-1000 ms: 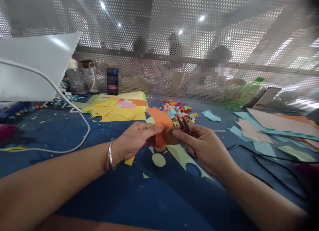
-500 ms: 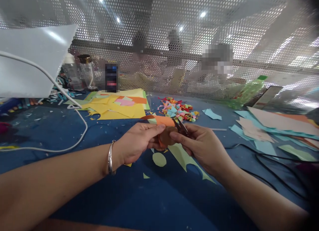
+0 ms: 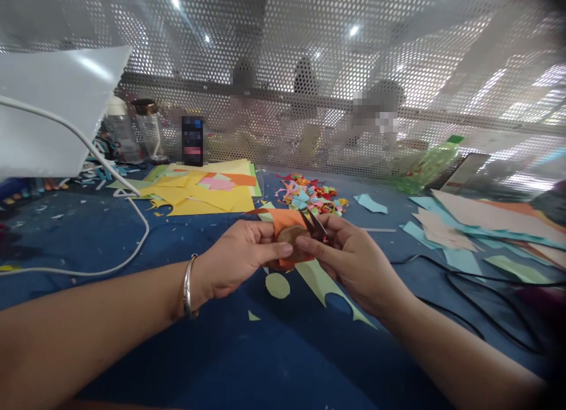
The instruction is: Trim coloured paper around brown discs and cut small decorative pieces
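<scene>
My left hand [image 3: 241, 256], with a silver bangle at the wrist, pinches a piece of orange paper [image 3: 285, 221] together with a small brown disc [image 3: 289, 238] held against it. My right hand [image 3: 349, 259] grips small scissors [image 3: 315, 227], whose blades point up at the orange paper's right edge. Both hands hover just above the blue table [image 3: 221, 351]. A pale green paper circle [image 3: 277, 285] and a pale green offcut [image 3: 325, 283] lie on the table under them.
Yellow paper sheets [image 3: 207, 194] lie at the back left, a heap of colourful scraps [image 3: 312, 199] behind my hands, teal and pink sheets [image 3: 464, 227] to the right. A white cable [image 3: 132, 245] curves at left, black cables [image 3: 477, 286] at right. A perforated metal screen [image 3: 309, 74] closes the back.
The orange paper, upright a second ago, has been turned and lowered between my hands. Both hands have drawn slightly closer together; the scissors stay at the paper's edge.
</scene>
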`<state>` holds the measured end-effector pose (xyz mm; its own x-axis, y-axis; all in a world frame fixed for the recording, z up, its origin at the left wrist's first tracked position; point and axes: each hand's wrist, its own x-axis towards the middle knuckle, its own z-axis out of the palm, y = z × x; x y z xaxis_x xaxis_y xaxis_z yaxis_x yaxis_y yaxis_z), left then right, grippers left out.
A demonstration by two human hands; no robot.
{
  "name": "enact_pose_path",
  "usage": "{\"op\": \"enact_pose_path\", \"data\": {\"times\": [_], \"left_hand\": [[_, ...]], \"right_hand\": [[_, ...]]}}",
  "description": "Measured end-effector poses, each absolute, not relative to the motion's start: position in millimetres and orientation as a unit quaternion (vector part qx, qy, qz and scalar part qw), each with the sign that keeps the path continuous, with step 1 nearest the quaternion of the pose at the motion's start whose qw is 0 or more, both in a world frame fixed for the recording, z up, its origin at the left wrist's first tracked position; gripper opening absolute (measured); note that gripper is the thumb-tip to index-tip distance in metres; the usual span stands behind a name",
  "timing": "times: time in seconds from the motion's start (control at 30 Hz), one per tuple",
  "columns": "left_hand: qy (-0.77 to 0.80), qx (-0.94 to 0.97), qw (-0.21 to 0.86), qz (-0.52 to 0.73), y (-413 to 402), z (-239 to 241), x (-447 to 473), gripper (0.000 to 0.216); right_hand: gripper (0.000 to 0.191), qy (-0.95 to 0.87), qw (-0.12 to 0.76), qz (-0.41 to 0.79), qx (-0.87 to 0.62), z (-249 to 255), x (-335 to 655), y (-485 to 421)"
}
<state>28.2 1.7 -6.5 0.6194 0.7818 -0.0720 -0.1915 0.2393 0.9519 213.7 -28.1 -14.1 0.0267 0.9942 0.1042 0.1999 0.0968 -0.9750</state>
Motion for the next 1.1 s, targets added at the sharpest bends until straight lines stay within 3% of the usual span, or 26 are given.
{"op": "enact_pose_path", "data": {"times": [0.6,1.1], "left_hand": [[0.293,0.511,0.73,0.348,0.6,-7.9,30.0,0.027],[0.308,0.485,0.742,0.346,0.4,-5.6,30.2,0.023]], "right_hand": [[0.035,-0.567,0.459,0.46,-0.507,-12.1,211.2,-30.9],[0.033,-0.564,0.461,0.465,-0.504,-11.6,212.0,-31.7]]}}
